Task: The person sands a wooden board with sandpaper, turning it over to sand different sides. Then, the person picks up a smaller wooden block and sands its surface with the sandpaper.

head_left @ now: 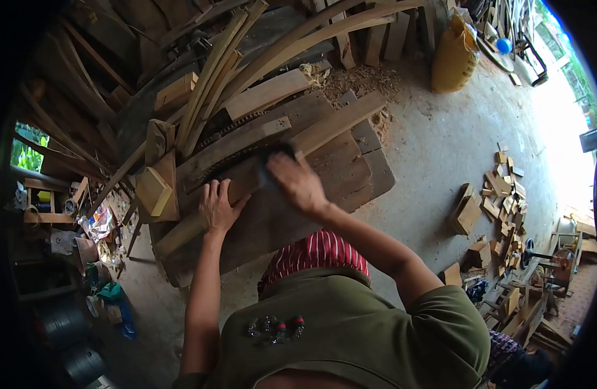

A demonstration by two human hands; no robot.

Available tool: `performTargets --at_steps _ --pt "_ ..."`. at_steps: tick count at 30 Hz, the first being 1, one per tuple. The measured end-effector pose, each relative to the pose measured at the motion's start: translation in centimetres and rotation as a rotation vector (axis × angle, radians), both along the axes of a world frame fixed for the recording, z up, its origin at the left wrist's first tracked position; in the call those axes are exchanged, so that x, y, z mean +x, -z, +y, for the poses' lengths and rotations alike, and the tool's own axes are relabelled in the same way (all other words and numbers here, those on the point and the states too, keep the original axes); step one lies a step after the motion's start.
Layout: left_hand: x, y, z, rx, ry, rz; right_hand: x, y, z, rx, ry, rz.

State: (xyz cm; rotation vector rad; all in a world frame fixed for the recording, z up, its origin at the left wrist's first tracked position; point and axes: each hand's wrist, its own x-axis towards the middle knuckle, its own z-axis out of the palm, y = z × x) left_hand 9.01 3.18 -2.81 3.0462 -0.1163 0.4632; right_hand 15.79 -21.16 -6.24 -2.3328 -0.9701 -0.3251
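Note:
A long wooden plank lies aslant across the worktable. My left hand is closed over the plank's lower left part, fingertips at its far edge and thumb on the near side. Farther along, my right hand presses down on the plank, smeared by motion. Under its fingers shows a dark, sheet-like pad with a bluish edge; its exact kind is hard to make out. Just beyond the plank lies a shorter, slightly curved wooden piece.
Curved wooden strips lean over the table's far left side. Sawdust covers its far edge. A yellow sack stands on the floor at the back right. Several offcut blocks are heaped to the right, near a larger block.

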Motion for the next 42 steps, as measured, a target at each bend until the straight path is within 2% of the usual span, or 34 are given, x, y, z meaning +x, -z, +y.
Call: performTargets --at_steps 1,3,6,7,9,11,13,15,17,18,19,20,21,23,25,27,28,30,32,33,35,37,38,39,40,42 --pt "0.0 -0.1 0.1 0.004 -0.012 0.012 -1.3 -1.2 1.0 0.014 -0.135 0.032" --pt "0.3 -0.3 0.3 0.019 0.001 -0.011 1.6 0.1 -1.9 -0.083 -0.033 -0.107" --pt "-0.1 -0.2 -0.1 0.01 -0.02 -0.001 9.6 1.4 -10.2 0.053 0.38 -0.137" --pt "-0.1 -0.3 0.0 0.008 -0.033 0.014 11.3 0.5 -12.2 -0.019 0.568 -0.206" --pt "0.0 0.1 0.2 0.013 -0.029 -0.008 11.9 -0.1 -12.5 0.041 0.743 -0.172" --pt "0.4 0.0 0.5 0.018 -0.015 -0.032 9.6 0.7 -9.4 0.028 0.631 -0.106" --pt "0.6 -0.3 0.5 0.008 0.001 -0.006 4.4 1.4 -4.5 -0.057 0.267 -0.062" --pt "0.9 -0.8 0.9 -0.051 -0.001 0.05 -0.5 -1.3 0.0 0.047 -0.024 -0.054" --pt "2.3 -1.0 2.5 -0.203 0.097 0.17 1.8 -0.9 -1.0 0.086 0.011 -0.084" --pt "2.2 -1.3 2.5 -0.246 0.146 0.145 3.5 -0.9 -2.0 0.118 0.042 -0.101" --pt "2.0 -1.5 2.4 -0.236 0.153 0.146 5.7 -1.2 -3.8 0.063 0.181 -0.168" --pt "1.9 -1.7 2.3 -0.29 0.099 0.3 7.4 -1.2 -5.5 0.224 0.269 -0.169" --pt "1.9 -1.7 2.3 -0.343 0.043 0.455 8.9 -1.4 -7.0 0.102 0.44 -0.193" --pt "2.0 -1.7 2.4 -0.382 0.06 0.459 9.2 -0.6 -7.1 0.119 0.508 -0.163" --pt "2.8 -2.6 2.2 -0.438 0.031 0.583 6.4 0.5 -4.6 0.079 0.299 -0.177" --pt "2.8 -1.6 2.5 -0.389 0.087 0.515 2.7 1.4 -1.2 0.145 -0.055 -0.109" --pt "2.9 -1.2 2.8 -0.341 0.128 0.449 3.2 1.4 -1.4 0.149 -0.042 -0.111" --pt "3.2 -1.3 3.2 -0.338 0.118 0.504 4.8 1.3 -2.7 0.049 -0.05 -0.151" --pt "2.9 -2.0 2.5 -0.351 0.095 0.564 11.1 2.6 -7.6 0.097 0.18 -0.216" --pt "2.9 -2.3 2.2 -0.4 0.092 0.559 14.4 2.5 -10.2 0.093 0.177 -0.21" --pt "2.8 -2.4 2.1 -0.442 0.086 0.552 18.8 1.8 -13.2 0.152 0.591 -0.279" --pt "2.8 -1.9 2.4 -0.362 0.099 0.505 18.1 1.6 -11.8 0.195 0.635 -0.239" --pt "3.0 -1.8 2.7 -0.363 0.104 0.5 16.3 1.9 -10.3 0.296 0.47 -0.285" --pt "3.0 -1.6 2.8 -0.368 0.111 0.507 13.7 1.9 -8.2 0.073 0.403 -0.255" --pt "2.9 -1.4 2.8 -0.373 0.116 0.517 11.5 2.4 -6.5 0.259 0.104 -0.279" --pt "2.7 -1.6 2.4 -0.349 0.098 0.529 8.2 2.1 -3.3 0.063 -0.012 -0.172"
